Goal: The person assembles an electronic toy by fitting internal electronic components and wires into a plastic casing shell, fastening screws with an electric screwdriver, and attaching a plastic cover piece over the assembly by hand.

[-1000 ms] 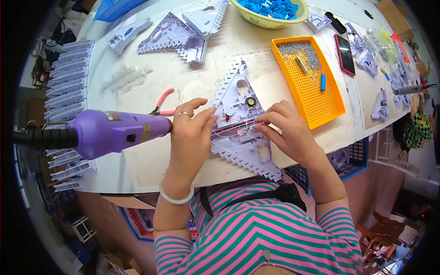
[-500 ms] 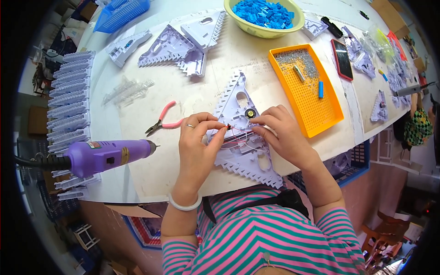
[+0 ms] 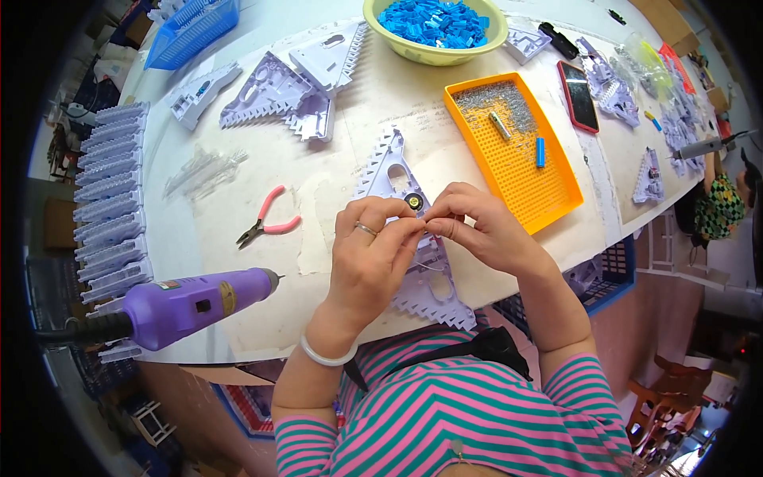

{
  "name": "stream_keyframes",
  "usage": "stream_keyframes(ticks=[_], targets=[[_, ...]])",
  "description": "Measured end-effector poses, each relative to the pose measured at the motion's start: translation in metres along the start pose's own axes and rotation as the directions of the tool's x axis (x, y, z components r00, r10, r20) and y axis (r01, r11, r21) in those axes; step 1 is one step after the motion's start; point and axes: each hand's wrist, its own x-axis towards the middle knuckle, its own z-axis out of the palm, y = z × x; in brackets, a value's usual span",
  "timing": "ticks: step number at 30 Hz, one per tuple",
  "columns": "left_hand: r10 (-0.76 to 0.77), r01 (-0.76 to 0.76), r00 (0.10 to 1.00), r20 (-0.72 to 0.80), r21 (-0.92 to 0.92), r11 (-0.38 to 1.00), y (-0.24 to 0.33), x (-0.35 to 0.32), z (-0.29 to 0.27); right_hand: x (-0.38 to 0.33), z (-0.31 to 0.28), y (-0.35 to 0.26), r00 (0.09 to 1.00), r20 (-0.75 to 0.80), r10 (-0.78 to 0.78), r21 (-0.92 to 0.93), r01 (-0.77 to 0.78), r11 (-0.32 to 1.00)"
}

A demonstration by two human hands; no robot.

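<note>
My left hand [image 3: 367, 258] and my right hand [image 3: 481, 230] meet fingertip to fingertip, both pinched. Whatever lies between the fingers is mostly hidden; thin wires show close by. Beneath them on the table rests a pale lavender plastic shell [image 3: 433, 298] with toothed edges. A round black speaker-like part [image 3: 414, 200] with a yellowish middle sits in it, just beyond my fingertips. To the left of my left hand lie pliers [image 3: 270, 219] with pink handles, jaws toward me. A purple electric screwdriver [image 3: 203, 304] juts in farther left.
An orange tray [image 3: 517, 151] holds small screws, a metal cylinder and a blue one. Beyond are a yellow bowl [image 3: 381, 32] of blue pieces, more lavender shells [image 3: 270, 91] and a red-edged phone [image 3: 578, 95]. Toothed lavender parts [image 3: 111, 191] line the left edge. A blue basket [image 3: 191, 36] stands far left.
My hands have come together from either side, my left hand moving right to meet my right fingertips. The whole view has shifted slightly.
</note>
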Motion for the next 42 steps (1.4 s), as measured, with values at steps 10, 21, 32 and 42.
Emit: stream_keyframes(ticks=[10,21,32,42], targets=[[-0.233,0.199,0.964,0.127,0.235,0.951,0.007,-0.008,-0.005,-0.004,0.001,0.008,0.992,-0.038,0.117,0.122,-0.112,0.986],[-0.288,0.266,0.941,0.176,0.138,0.954,0.008,-0.007,-0.007,-0.008,0.005,0.013,0.997,-0.069,0.043,0.091,-0.036,0.995],[-0.258,0.255,0.962,0.089,0.044,0.966,0.004,-0.008,0.005,-0.011,0.008,0.015,0.996,-0.085,0.032,0.083,-0.025,0.996],[-0.258,0.256,0.964,0.066,0.040,0.966,0.004,0.001,0.003,-0.007,0.003,0.006,0.998,-0.058,-0.036,-0.049,0.033,0.998]])
